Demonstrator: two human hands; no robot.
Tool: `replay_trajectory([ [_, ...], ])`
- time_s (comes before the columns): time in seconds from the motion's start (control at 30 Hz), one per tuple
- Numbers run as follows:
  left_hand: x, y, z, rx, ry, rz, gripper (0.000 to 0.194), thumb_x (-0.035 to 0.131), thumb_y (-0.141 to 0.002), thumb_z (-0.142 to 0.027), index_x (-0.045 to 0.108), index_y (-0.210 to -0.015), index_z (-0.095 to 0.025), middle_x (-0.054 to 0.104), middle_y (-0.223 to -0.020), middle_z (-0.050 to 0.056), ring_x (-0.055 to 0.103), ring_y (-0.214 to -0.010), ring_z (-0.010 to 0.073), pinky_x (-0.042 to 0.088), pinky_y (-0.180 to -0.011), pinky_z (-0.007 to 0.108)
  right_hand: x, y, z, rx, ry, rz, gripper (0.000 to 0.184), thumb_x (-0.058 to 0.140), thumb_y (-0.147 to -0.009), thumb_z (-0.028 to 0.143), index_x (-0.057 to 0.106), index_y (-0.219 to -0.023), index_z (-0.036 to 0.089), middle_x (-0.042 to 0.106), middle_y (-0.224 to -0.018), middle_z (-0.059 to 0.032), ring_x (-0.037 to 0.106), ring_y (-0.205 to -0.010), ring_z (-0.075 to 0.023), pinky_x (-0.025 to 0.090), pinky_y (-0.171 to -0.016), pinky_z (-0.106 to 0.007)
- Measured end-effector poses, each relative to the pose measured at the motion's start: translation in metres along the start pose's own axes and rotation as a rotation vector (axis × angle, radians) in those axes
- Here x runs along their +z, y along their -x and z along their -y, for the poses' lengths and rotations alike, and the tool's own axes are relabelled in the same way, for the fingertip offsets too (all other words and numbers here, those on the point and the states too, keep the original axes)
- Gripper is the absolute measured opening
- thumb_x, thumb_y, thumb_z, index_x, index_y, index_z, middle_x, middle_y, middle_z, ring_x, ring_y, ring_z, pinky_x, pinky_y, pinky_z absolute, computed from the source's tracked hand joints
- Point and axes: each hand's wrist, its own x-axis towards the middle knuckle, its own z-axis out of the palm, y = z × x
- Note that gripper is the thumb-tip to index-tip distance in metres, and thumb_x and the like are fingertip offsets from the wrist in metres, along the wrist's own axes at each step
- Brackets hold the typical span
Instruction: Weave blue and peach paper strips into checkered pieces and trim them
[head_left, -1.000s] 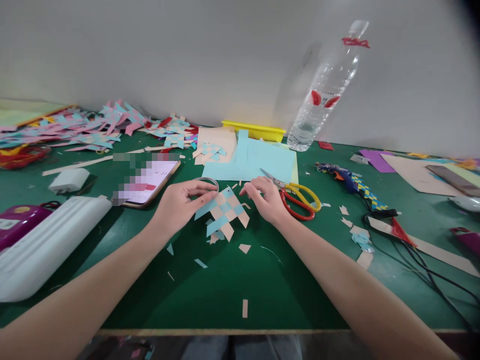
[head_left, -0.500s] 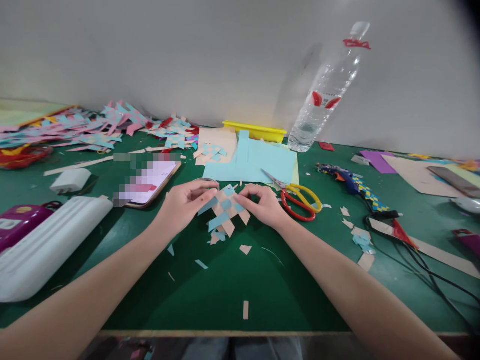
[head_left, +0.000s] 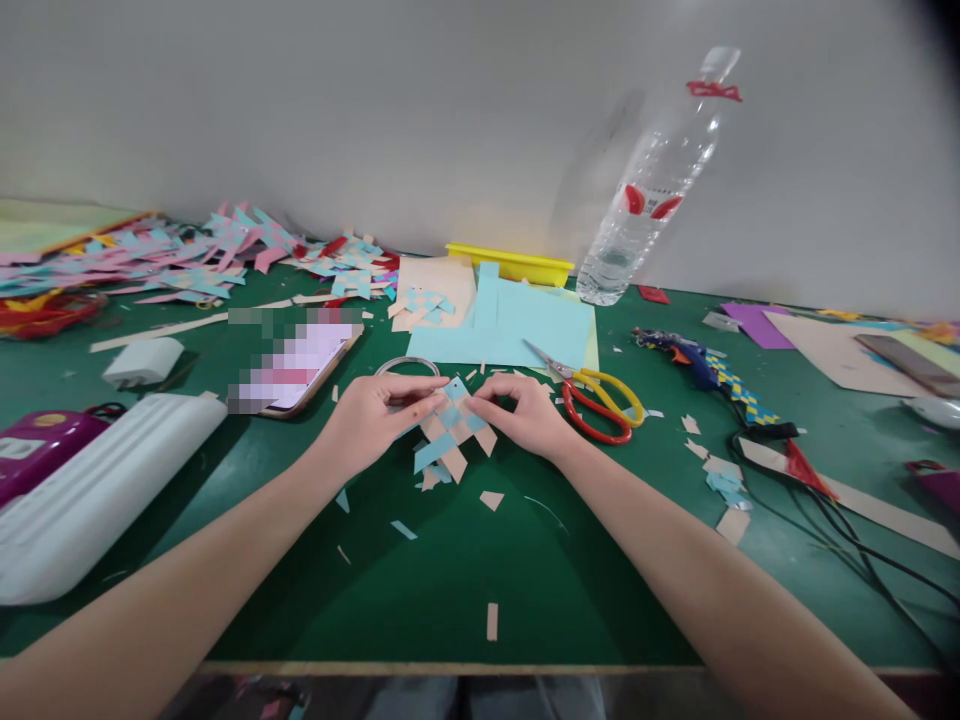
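green table, pale wall: a woven paper piece between two hands

a pale grey wall (head_left: 300,120) rises behind a green table (head_left: 405,600) dotted with paper scraps. at far left lies a heap of pink and blue strips (head_left: 172,255); nearer stand a white plug (head_left: 142,362) and a long white device (head_left: 112,490), and then a phone (head_left: 315,362) with its screen lit. next comes the left hand (head_left: 367,425), its thumb and fingers pinched on the left edge of the woven paper piece (head_left: 452,425), with a thin ring (head_left: 409,360) just behind it.

the piece sits mid-table, blue and peach checks with a small dark dot near the top corner and pointed strip ends hanging below. it looks very light and thin – stiffer where the strips cross, floppy at the loose tips. it likely creases easily, and a hard pull on one strip could slacken the weave. the checked middle, taken flat by its two side edges, seems the safest hold.

the right hand (head_left: 521,415) has its thumb on the right edge, with the fingers curled in to meet it – a light pinch, by the look of it. just beyond lie red-and-yellow scissors (head_left: 600,405), and farther back a bottle (head_left: 649,190) stands by the wall.
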Motion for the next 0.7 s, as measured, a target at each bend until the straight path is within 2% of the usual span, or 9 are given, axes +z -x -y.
replay_trajectory([
  [0.27, 0.0021, -0.0027, 0.0069, 0.014, -0.013, -0.018, 0.031, 0.067, -0.081, -0.041, 0.072, -0.106, -0.025, 0.074, -0.104, 0.002, 0.070, -0.090, 0.0205, 0.058, -0.079, 0.027, 0.0016, -0.0012, -0.0027, -0.028, -0.007, 0.022, 0.021, 0.059, -0.084, 0.034, 0.063, -0.069, 0.019, 0.063, -0.069, 0.0005, 0.054, -0.065, -0.0113, 0.044, -0.066, -0.028],
  [0.5, 0.0033, -0.0041, 0.0064, -0.008, 0.010, -0.002, 0.038, 0.067, -0.080, -0.043, 0.069, -0.112, -0.022, 0.075, -0.092, 0.004, 0.070, -0.082, 0.0204, 0.058, -0.079, 0.031, 0.0018, -0.0016, -0.0044, -0.049, -0.038, 0.029, 0.021, 0.059, -0.084, 0.034, 0.064, -0.070, 0.019, 0.062, -0.069, 0.0004, 0.054, -0.065, -0.0114, 0.044, -0.067, -0.028],
  [0.7, 0.0011, -0.0023, 0.0017, -0.037, 0.047, 0.008, 0.041, 0.065, -0.082, -0.044, 0.065, -0.116, -0.021, 0.074, -0.097, 0.005, 0.070, -0.084, 0.0204, 0.057, -0.079, 0.031, -0.0003, -0.0009, -0.0063, 0.008, -0.085, -0.011, 0.022, 0.058, -0.084, 0.036, 0.065, -0.072, 0.019, 0.063, -0.073, -0.0002, 0.055, -0.068, -0.0120, 0.045, -0.068, -0.028],
])
